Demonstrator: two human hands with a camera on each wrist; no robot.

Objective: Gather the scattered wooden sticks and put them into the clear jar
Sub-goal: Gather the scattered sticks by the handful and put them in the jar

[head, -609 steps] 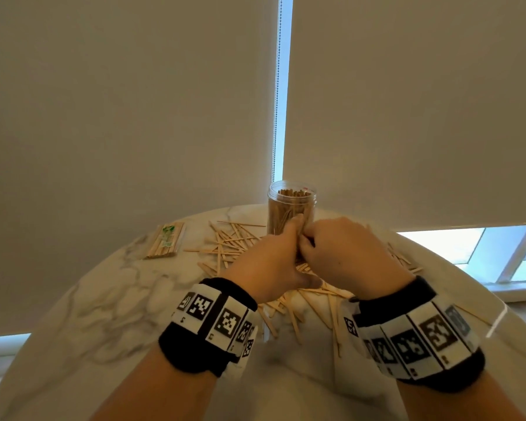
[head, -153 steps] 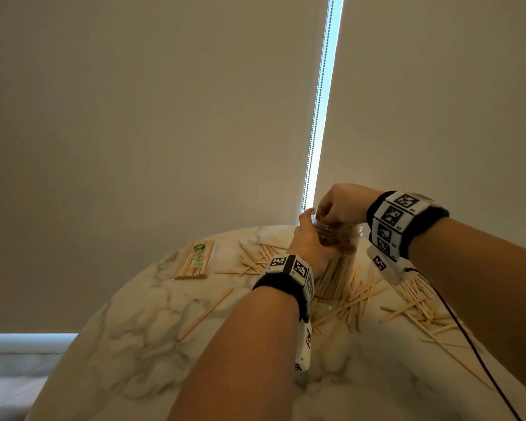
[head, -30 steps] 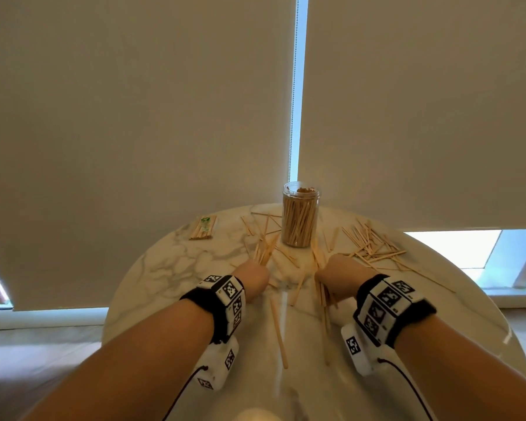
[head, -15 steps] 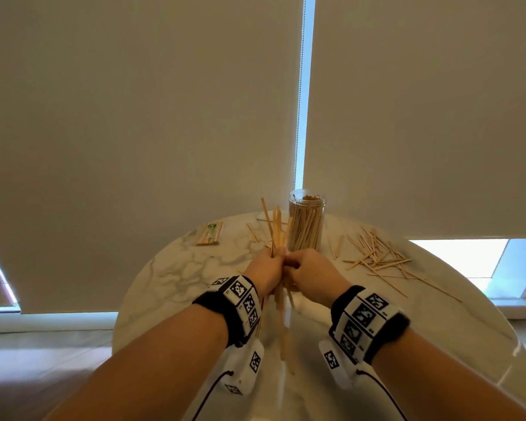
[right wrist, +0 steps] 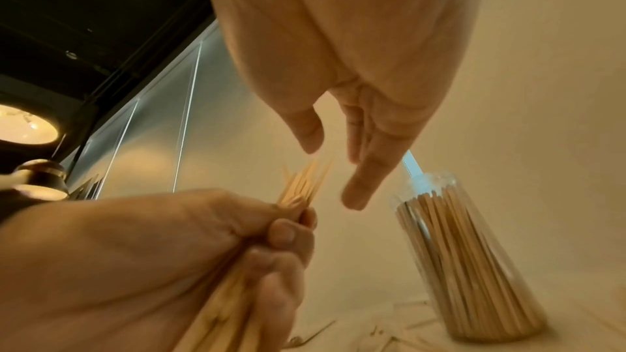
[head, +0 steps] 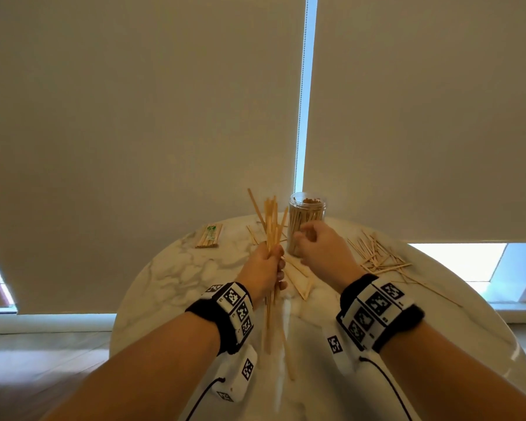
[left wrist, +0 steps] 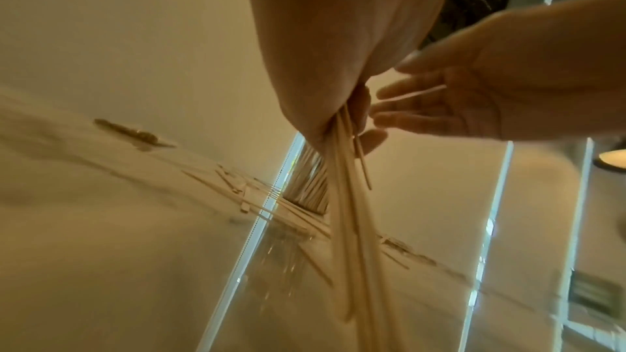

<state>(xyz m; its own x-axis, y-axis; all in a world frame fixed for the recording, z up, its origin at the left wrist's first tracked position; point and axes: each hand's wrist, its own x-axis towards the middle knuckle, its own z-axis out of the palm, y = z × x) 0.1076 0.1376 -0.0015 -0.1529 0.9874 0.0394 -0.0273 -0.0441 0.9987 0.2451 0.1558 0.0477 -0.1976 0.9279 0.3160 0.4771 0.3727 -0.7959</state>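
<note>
My left hand (head: pixel 272 264) grips a bundle of long wooden sticks (head: pixel 271 220) upright above the marble table; their lower ends hang down past my wrist. The left wrist view shows the same sticks (left wrist: pixel 352 210) running down from my closed palm. The clear jar (head: pixel 305 221), packed with sticks, stands just right of the bundle at the table's far side. My right hand (head: pixel 304 238) hovers in front of the jar, holding nothing; its fingers (right wrist: pixel 359 178) are straight, between the bundle and the jar (right wrist: pixel 467 264).
Loose sticks lie in a pile at the right (head: pixel 377 256), between my hands (head: pixel 298 278) and behind the bundle (head: pixel 254 235). A wrapped packet of sticks (head: pixel 209 237) lies at the far left. The round table (head: pixel 170 275) ends close to the roller blinds.
Half a second ago both hands held the bundle together. My right hand has let go and moved right towards the jar; my left hand alone keeps the sticks upright.
</note>
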